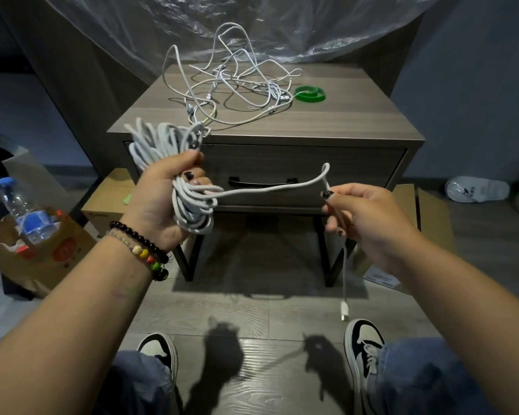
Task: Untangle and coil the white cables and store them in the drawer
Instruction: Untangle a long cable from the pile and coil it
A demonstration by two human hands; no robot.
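Note:
My left hand (165,202) grips a coiled bundle of white cable (162,145) in front of the nightstand. A free length of that cable (270,188) runs rightward to my right hand (363,214), which pinches it between thumb and fingers. The cable's tail hangs down from my right hand and ends in a white plug (344,311) above the floor. A tangle of white cables (234,82) lies on the nightstand top (327,121). The drawer (357,166) below is closed, with a dark handle (261,183).
Green ring-shaped bands (310,93) lie on the nightstand's right side. A paper bag with a water bottle (27,214) stands at the left, cardboard boxes (111,199) flank the nightstand, and a white slipper (477,188) lies at the right. Plastic sheeting hangs behind.

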